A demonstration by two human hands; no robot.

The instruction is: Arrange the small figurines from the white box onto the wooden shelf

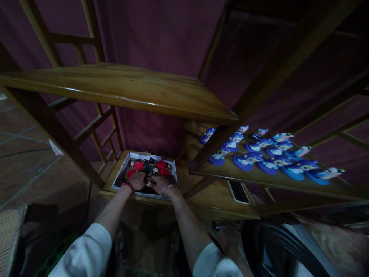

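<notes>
Both hands are down inside the shallow white tray [122, 171] on the lowest shelf [201, 198], so the small pieces stay corralled by its rim. The left hand [137, 180] sits on the near-left part of the tray, fingers curled over the dark and red pieces [138, 166] — dim light, so I can't tell whether it actually grips one or just rests on them. The right hand [158, 183] is just beside it, nearly touching, fingers bent down onto the pieces at the tray's near middle; same story, grip not readable. Red bead bracelet [128, 187] on the left wrist, thin metal bangle [168, 188] on the right. Tray is pushed toward the left end of the shelf, close to the front edge — easy reach from a low stance. On the middle shelf [253, 177] to the right, blue figurines [269, 163] lie flat in rows, all facing the same way, spaced apart so none overlap. A dark phone-like slab [238, 192] lies on the lowest shelf, well apart from the tray. The top shelf [121, 88] overhangs the hands.
</notes>
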